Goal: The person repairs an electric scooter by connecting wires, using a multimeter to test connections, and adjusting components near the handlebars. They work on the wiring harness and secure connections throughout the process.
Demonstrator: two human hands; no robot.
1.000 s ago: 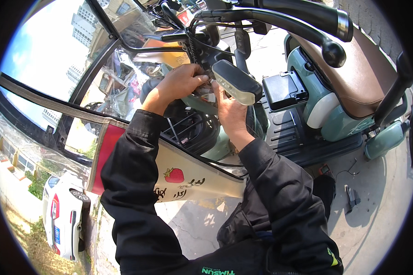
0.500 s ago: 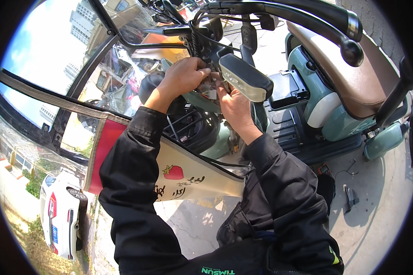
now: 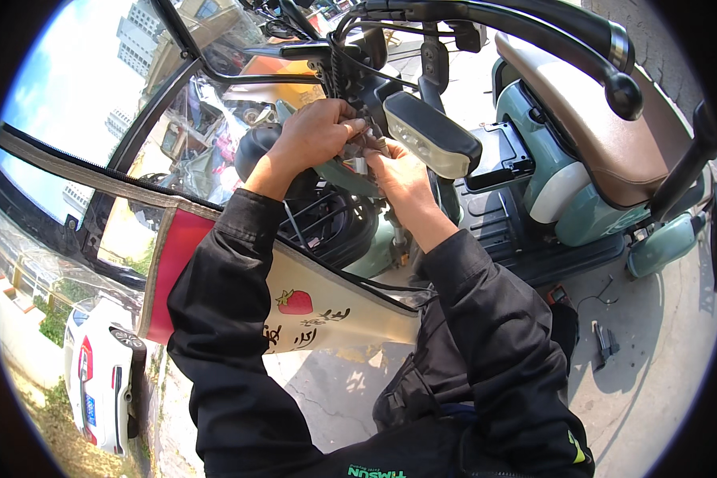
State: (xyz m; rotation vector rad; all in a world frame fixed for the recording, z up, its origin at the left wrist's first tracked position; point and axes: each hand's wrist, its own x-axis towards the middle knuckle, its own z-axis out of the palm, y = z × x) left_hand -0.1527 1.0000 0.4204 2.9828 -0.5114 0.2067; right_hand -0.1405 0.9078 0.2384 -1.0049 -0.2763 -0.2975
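Observation:
At the front of a pale green electric scooter, under the handlebar, my two hands meet over a cluster of small pale wire connectors [image 3: 358,165]. My left hand [image 3: 315,137] is closed, thumb and fingers pinched at the top of the cluster. Just right of it and a little lower, my right hand [image 3: 405,182] pinches the other side of the connectors. My fingers partly hide them, so I cannot tell which plug each hand grips. Close to my right hand is a lamp [image 3: 432,135] with a black back and clear lens. Below my left hand sits a black basket [image 3: 327,219].
Black handlebar grips and levers [image 3: 566,40] reach across the top right, above the brown seat [image 3: 605,119]. A fabric-edged clear windshield cover [image 3: 187,227] spans the left. A meter [image 3: 559,295] and a black part [image 3: 604,344] lie on the ground. A white car [image 3: 103,374] stands lower left.
Both hands stay at the connectors. My right hand's fingers have shifted slightly on them, and the pale plugs show a little more between the hands. The view has moved slightly.

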